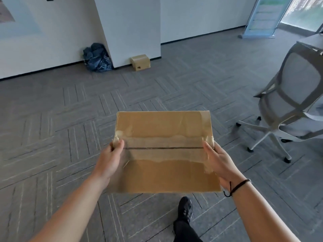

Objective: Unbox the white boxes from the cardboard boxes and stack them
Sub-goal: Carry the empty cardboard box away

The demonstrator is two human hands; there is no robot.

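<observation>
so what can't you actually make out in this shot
- Contents of the held cardboard box, head view: flaps closed under tape, so no white box shows.
- Fingers of the left hand and right hand: mostly behind the box's sides.
- Print on the small cardboard box by the wall: too small.
- Office chair: cut off by the right edge.

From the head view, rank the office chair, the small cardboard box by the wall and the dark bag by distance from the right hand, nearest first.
1. Office chair, just right of the right hand.
2. Small cardboard box, far ahead at the pillar's foot.
3. Dark bag, left of that box against the wall, slightly farther.
</observation>
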